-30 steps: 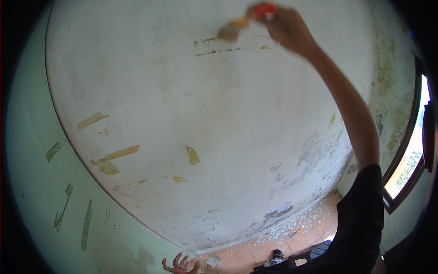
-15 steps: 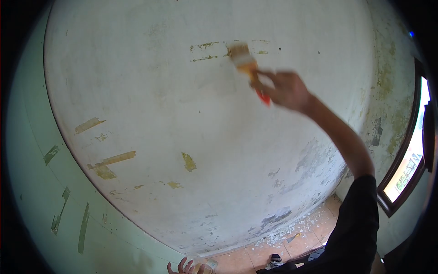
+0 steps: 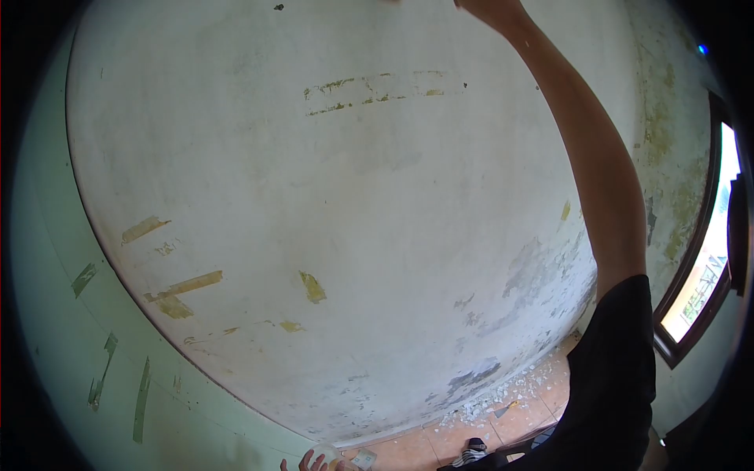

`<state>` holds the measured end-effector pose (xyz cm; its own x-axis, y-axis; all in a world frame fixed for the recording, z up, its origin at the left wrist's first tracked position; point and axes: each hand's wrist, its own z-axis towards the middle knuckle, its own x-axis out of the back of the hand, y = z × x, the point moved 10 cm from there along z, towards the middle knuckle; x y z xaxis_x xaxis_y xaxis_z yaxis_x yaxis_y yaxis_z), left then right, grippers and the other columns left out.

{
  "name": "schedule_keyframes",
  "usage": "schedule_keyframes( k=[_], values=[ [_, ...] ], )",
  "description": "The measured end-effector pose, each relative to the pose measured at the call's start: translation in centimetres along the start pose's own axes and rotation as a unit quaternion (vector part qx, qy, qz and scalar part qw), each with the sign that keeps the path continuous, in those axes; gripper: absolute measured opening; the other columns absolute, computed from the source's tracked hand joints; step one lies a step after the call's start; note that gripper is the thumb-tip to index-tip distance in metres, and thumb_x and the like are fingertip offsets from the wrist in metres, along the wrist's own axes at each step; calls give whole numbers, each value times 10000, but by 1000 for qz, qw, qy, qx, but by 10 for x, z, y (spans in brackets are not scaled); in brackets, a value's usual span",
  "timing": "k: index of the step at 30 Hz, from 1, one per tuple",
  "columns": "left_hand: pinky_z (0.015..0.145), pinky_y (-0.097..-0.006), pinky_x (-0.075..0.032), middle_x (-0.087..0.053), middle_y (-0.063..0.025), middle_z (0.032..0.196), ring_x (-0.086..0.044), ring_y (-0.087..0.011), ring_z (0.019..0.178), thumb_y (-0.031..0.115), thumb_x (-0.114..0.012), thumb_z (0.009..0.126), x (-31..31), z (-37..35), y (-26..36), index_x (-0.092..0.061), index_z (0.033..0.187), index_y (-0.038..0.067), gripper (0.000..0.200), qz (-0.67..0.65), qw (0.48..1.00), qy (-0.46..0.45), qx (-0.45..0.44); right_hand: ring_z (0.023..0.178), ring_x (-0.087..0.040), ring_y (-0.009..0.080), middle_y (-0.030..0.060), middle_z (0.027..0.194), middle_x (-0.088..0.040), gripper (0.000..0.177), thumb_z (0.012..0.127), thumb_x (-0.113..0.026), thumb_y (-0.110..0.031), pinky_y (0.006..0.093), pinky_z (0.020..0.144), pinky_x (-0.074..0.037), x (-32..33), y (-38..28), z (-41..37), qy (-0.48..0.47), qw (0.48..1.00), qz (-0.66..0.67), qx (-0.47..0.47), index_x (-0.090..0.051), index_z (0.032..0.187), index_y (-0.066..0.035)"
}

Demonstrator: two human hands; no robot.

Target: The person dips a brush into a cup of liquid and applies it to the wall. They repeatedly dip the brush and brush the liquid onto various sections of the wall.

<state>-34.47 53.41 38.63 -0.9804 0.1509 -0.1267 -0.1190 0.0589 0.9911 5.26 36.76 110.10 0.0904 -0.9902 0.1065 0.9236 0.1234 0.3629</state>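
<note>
My right hand is raised to the top edge of the view, its fingers partly cut off. It grips a paintbrush, clear half a second earlier with a red-ended handle; now only a blurred bit shows at the top edge. The large white wall fills the view before me, stained and patchy. At the bottom edge, my left hand shows only curled fingertips around a pale round container, most of which is out of view.
Brown tape strips cling to the white wall. A green wall adjoins on the left, a dark-framed window on the right. Paint flakes litter the tiled floor near my shoe. A small pale box-like item is beside the container.
My right hand has swept up with the paintbrush, from the tape-marked band to the top edge. The left hand has shifted slightly left, and more of the round container shows.
</note>
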Motion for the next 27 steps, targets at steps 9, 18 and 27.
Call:
schedule_keyframes(
  k=[9,18,27],
  values=[
    [924,-494,-575,-579,-163,1328,-628,-325,1111,-145,-836,703,12,7,-16,-76,1520,232,1178,71,996,-9,-47,643,-696,173,69,1170,-747,270,904,-734,-72,309,572,-571,-31,-33,-144,-17,975,-182,129,-716,1167,-132],
    [955,-510,-569,-564,-193,1340,-614,-334,1124,-126,-864,692,-15,18,12,-77,1522,235,1199,23,999,-26,-31,983,-756,220,81,1126,-764,236,937,-686,-22,310,826,-619,3,-41,-228,-218,969,-6,-117,-728,1152,-110],
    [936,-521,-583,-552,-197,1358,-602,-340,1129,-135,-843,699,-24,9,-1,-58,1525,251,1203,-20,999,-9,-49,818,-713,219,86,988,-745,77,1006,-608,-33,333,801,-573,62,11,-14,96,983,-116,107,-652,1033,24]
  ],
)
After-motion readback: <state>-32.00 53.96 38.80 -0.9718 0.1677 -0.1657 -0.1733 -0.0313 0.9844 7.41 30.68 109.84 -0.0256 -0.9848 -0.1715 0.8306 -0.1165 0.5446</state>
